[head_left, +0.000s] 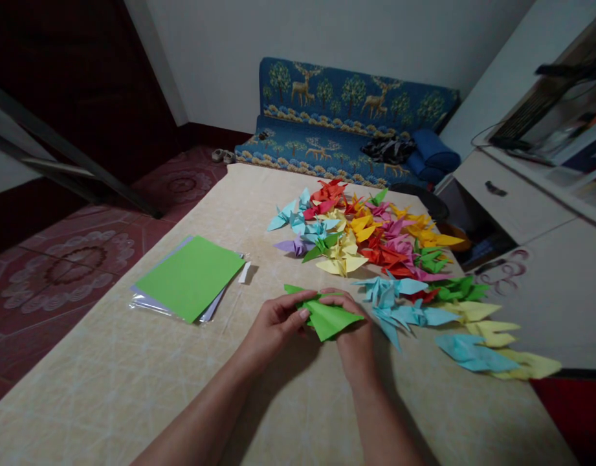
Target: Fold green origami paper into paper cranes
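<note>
A partly folded sheet of green origami paper [332, 318] is held between both hands over the near middle of the table. My left hand [281, 317] pinches its left side, thumb on top and fingers behind. My right hand [352, 327] grips it from the right and below, its fingers bent over the far edge and partly hidden by the paper. Just right of my right hand lie light blue paper cranes [419, 313]. Beyond them spreads a heap of folded cranes [360, 228] in red, yellow, orange, pink, green and purple.
On the left of the table [108, 382] lies a stack of square paper [191, 275], green on top, in clear plastic wrap. A blue patterned bench [317, 145] stands past the far edge. A white cabinet [525, 194] borders the right side; a metal ladder-like frame [69, 152] leans at left.
</note>
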Tool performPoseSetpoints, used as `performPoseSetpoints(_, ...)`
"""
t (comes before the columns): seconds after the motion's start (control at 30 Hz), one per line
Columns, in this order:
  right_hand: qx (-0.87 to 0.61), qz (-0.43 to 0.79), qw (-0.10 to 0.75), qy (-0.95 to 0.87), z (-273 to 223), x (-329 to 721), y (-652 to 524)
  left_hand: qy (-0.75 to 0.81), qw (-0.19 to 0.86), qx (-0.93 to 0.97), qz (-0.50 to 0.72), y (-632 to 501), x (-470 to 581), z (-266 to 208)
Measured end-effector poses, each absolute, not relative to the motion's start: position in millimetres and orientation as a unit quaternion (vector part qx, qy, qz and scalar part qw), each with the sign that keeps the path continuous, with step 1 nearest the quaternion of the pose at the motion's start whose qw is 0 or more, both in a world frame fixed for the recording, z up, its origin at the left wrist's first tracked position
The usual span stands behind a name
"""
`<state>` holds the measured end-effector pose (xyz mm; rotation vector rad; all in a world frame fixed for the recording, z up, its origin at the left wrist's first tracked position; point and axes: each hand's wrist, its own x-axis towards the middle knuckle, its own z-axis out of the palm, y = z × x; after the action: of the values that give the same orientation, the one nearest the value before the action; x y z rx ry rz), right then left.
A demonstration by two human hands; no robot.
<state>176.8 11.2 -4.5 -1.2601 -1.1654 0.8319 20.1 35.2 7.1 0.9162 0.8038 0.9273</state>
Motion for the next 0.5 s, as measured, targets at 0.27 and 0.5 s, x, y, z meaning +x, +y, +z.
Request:
performPoseSetpoints(0.27, -0.557, 0.371, 0.561, -0.486, -4.5, 172.8, 10.3, 0.382, 0.707, 0.407, 0.434, 37.6, 21.6, 15.2)
performPoseSetpoints(0.5, -0.568, 0.355, 0.557, -0.491, 1.6, 166.9, 12.2, 0.411, 0.701, 0.389, 0.435, 37.1, 23.3, 11.7)
